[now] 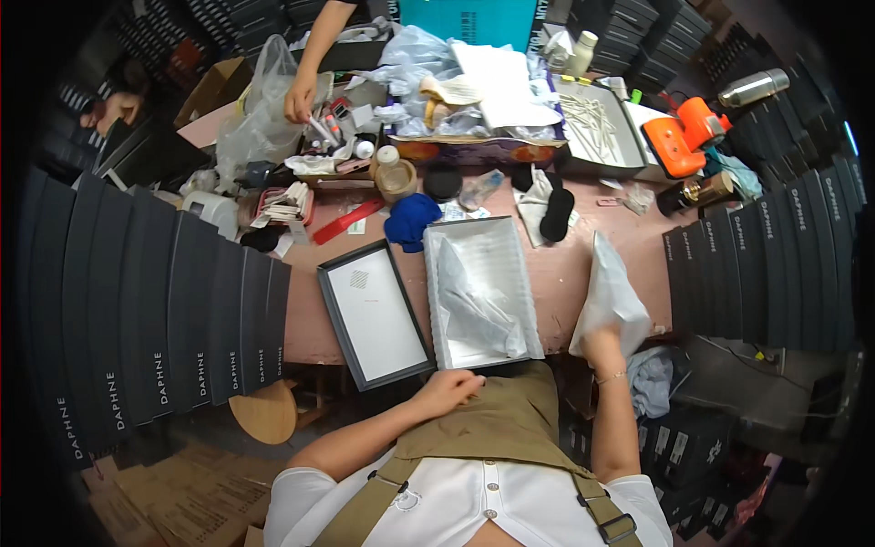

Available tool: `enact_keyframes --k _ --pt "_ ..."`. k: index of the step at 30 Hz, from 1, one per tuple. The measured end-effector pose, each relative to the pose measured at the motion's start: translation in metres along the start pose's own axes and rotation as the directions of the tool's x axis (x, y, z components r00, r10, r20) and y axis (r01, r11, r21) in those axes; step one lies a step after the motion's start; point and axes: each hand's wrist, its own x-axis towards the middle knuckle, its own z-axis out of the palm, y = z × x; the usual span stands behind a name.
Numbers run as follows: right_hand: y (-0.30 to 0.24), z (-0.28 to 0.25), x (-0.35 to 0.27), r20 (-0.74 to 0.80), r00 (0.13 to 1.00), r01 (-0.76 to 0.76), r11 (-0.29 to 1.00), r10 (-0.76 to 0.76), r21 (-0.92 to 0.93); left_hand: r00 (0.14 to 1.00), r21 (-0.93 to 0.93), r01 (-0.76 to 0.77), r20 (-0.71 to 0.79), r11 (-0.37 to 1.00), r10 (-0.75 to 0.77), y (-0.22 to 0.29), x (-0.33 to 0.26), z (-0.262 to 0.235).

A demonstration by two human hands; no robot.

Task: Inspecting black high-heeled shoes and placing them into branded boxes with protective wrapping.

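Your right hand (603,344) grips the bottom end of a white bag (609,294), fingers closed around it, and the bag stands up on the pink worktop (556,273) near its front edge. Your left hand (448,390) rests at the front edge of the worktop with its fingers curled in, holding nothing, just below an open box (480,292). That box is grey and white, long and flat, with crinkly white paper inside. Beside it on the left lies one lid (375,312), dark around the rim and white in the middle, with a small grey square mark near its top. The box and lid are just beside each other. On your left stands a row of tall black boxes (155,310), about eight, each with white letters on its end. On your right is another row of black boxes (775,264), about seven, also with white letters. Behind the open box sits a blue cloth (410,219) and one flat red strip (346,221). Farther back is a white tray (597,128) with pale sticks in it, and next to it an orange tool (684,132). Another person's hand (299,98) reaches down at the far side, by a clear plastic bag (260,109).
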Motion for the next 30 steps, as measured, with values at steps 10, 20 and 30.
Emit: enact_keyframes --k 10,20,30 --pt "-0.146 0.092 0.047 -0.049 0.970 0.239 0.908 -0.237 0.344 0.925 -0.972 0.023 -0.068 0.235 -0.373 -0.124 0.046 0.016" --pt "-0.123 0.097 0.055 0.067 0.983 0.061 0.655 -0.168 0.753 0.349 0.652 -0.461 -0.490 0.602 0.799 -0.010 0.002 -0.006" --pt "-0.127 0.097 0.038 0.033 0.968 0.192 0.821 -0.249 0.538 0.570 0.664 -0.407 -0.352 0.627 0.743 -0.019 0.029 -0.024"
